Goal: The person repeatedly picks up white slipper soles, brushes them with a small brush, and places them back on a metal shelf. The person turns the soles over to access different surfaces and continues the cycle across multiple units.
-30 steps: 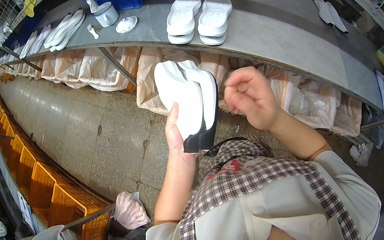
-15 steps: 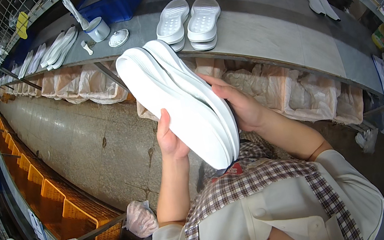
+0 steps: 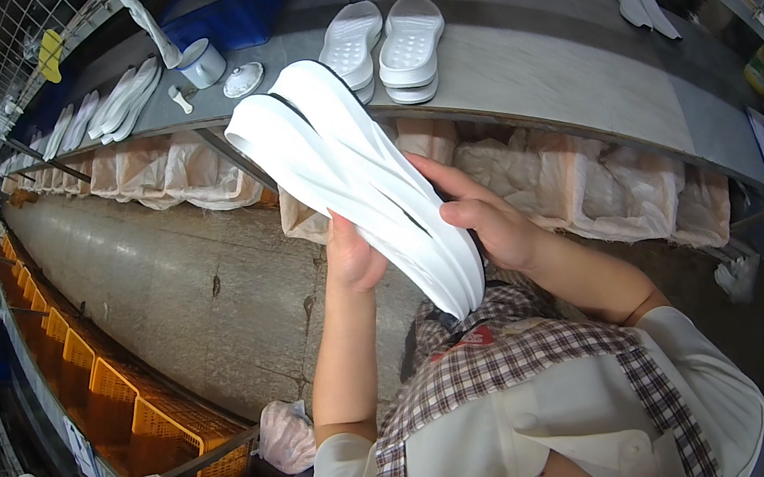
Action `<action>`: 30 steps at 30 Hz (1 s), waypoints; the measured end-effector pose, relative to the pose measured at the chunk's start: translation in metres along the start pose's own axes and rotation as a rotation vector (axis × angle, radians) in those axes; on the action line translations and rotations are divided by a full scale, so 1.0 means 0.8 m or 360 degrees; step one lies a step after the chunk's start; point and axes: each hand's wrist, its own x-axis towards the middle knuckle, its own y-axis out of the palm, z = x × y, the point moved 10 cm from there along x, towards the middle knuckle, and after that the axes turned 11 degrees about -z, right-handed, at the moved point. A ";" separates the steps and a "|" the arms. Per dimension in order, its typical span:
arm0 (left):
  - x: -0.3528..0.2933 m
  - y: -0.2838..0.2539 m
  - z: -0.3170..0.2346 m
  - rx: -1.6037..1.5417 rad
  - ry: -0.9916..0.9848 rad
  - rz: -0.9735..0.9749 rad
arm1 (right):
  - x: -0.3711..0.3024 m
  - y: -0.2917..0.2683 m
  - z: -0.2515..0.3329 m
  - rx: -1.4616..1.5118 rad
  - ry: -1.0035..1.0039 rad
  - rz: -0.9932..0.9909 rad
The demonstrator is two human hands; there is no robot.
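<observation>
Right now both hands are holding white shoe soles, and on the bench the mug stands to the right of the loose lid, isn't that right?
Not quite: in the head view, the mug stands to the left of the lid on the bench. The left hand and right hand do hold white shoe soles.

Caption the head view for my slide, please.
Left hand and right hand hold white shoe soles beside a grey workbench bearing more soles.
</observation>
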 end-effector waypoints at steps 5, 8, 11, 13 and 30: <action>0.002 -0.008 0.002 -0.0034 0.0005 0.0015 | 0.000 -0.003 -0.001 -0.0079 -0.0032 0.0004; 0.001 -0.008 0.003 -0.0075 -0.0040 0.0054 | -0.001 -0.001 0.001 -0.0080 -0.0041 0.0018; -0.001 -0.002 -0.002 -0.0057 -0.0017 0.0133 | 0.001 -0.002 -0.006 -0.0106 0.0069 -0.0020; -0.003 -0.003 -0.009 -0.0004 0.0043 0.0102 | 0.003 -0.002 -0.004 -0.0145 0.0040 0.0004; -0.044 0.038 -0.078 0.2270 0.1189 0.0162 | -0.004 -0.019 -0.021 -0.0787 -0.0032 0.0150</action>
